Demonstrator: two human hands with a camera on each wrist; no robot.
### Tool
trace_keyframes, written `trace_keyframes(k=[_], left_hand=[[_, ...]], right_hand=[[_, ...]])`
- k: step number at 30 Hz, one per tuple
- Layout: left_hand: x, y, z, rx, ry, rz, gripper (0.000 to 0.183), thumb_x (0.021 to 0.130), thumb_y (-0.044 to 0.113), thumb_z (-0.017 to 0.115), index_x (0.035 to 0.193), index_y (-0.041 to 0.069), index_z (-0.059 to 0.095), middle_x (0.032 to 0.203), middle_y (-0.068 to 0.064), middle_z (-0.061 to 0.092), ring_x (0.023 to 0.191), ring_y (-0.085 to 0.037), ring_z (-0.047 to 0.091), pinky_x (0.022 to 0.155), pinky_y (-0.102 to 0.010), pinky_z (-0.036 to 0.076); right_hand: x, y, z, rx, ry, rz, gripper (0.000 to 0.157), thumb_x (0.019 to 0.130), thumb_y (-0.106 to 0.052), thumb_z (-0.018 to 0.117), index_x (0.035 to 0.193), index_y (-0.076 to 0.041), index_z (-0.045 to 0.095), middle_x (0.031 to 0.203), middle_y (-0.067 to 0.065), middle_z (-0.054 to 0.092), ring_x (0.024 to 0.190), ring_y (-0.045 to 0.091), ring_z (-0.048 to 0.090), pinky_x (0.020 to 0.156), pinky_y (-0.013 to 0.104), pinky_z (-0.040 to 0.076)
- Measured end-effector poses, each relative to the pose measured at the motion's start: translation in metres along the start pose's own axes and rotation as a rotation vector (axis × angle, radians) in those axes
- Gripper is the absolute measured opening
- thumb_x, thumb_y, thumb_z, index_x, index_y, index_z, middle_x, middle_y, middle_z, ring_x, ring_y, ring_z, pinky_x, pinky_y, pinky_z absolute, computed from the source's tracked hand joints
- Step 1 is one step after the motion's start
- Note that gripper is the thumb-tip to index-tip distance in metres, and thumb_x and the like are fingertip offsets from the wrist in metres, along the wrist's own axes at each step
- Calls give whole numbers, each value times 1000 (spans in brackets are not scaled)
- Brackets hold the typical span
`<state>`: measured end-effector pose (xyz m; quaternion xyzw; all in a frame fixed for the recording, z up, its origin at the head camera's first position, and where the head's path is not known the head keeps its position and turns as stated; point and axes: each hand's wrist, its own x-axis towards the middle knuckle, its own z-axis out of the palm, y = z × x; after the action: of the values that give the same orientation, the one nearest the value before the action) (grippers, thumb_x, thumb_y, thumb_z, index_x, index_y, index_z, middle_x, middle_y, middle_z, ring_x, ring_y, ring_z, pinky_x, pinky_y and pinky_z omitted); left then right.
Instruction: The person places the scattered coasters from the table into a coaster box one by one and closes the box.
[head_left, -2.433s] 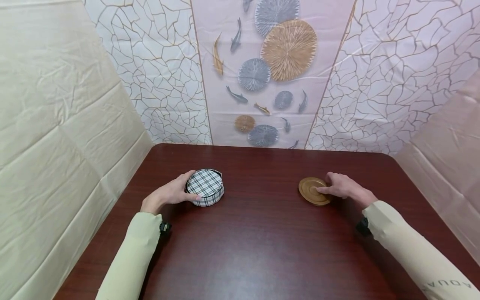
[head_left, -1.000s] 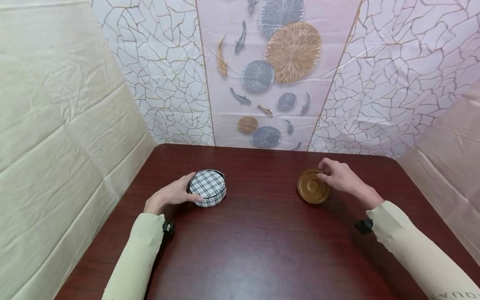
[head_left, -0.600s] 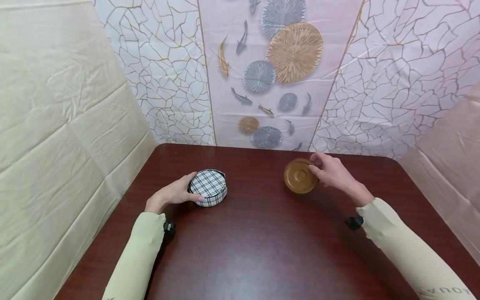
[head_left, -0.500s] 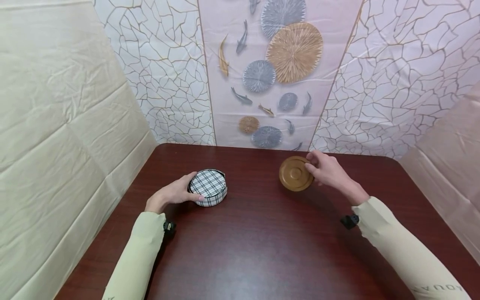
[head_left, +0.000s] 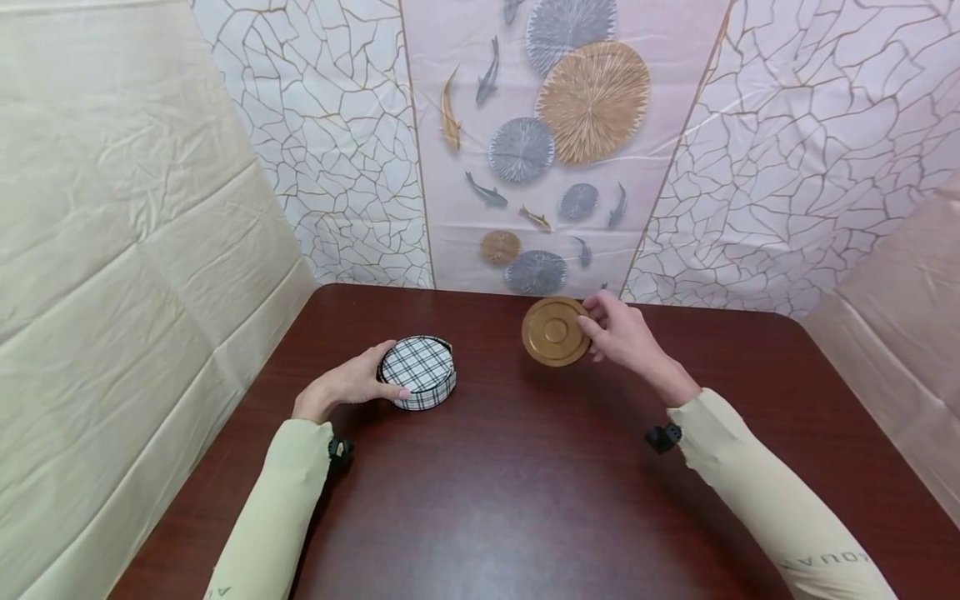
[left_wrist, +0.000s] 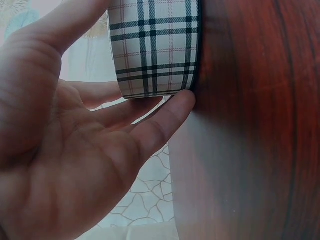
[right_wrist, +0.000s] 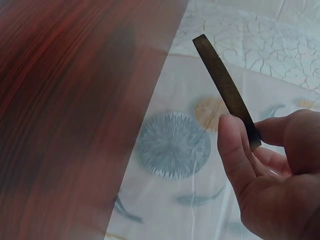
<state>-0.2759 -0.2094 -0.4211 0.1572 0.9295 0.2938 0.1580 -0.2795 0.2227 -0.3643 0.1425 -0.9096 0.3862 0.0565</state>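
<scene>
In the head view, a round box (head_left: pixel 417 364) covered in white and black plaid stands on the left part of the table. My left hand (head_left: pixel 344 386) grips its left side, thumb in front and fingers behind; the left wrist view shows fingertips against the plaid wall (left_wrist: pixel 155 47). My right hand (head_left: pixel 626 338) pinches the right edge of a round brown coaster (head_left: pixel 553 333) with a ringed centre. The coaster is held tilted above the table, to the right of the box. Seen edge-on in the right wrist view, it appears as a thin dark strip (right_wrist: pixel 220 75) between thumb and fingers.
A dark red-brown wooden table (head_left: pixel 465 500) lies under both hands. Behind its far edge hangs a patterned cloth (head_left: pixel 352 167) with fish and round leaf shapes. Cream fabric (head_left: pixel 135 275) borders the left side, and more fabric the right.
My right hand has raised the coaster off the table and carried it left toward the plaid box, tilting its face up. The left hand and box stay in place.
</scene>
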Motion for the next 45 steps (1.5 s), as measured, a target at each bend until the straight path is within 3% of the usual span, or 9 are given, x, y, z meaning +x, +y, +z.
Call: trace_keyframes(k=[17,27,33,40,45], left_hand=[[0,3,-2,-5,-2,1,107,79,52,77,155,6,17,150,-19,36,133,-35,40,110,-54,37],[1,2,-1,1,3,7,107,79,52,77,155,6,17,150,-19,36,133,-34,40,112,-54,35],[1,0,-1,23,0,9,106,80,52,76,155,5,17,149,-20,36,134,-35,40,113,-54,34],[1,-2,-1,4,1,20,105,79,52,78,155,8,20,147,-18,40,131,-33,42,111,-52,35],[2,-2,-1,-9,-1,28,105,79,52,77,154,7,20,145,-18,41,129,-33,43,110,-53,36]], right_hand=[[19,-33,66,173,9,-52,26,97,-14,61,120,-3,52,94,18,65,56,28,68,48,33,55],[27,-57,100,239,-33,-74,29,98,-13,61,125,-7,52,92,17,63,54,24,67,52,40,57],[28,-67,122,283,-37,-84,30,97,-12,61,126,-7,52,90,16,62,53,22,67,49,34,57],[30,-79,146,346,-71,-76,31,97,-11,61,126,-7,52,88,16,61,53,23,67,56,50,57],[34,-84,159,331,-103,-48,31,96,-13,62,125,-7,53,85,13,62,56,29,68,57,49,58]])
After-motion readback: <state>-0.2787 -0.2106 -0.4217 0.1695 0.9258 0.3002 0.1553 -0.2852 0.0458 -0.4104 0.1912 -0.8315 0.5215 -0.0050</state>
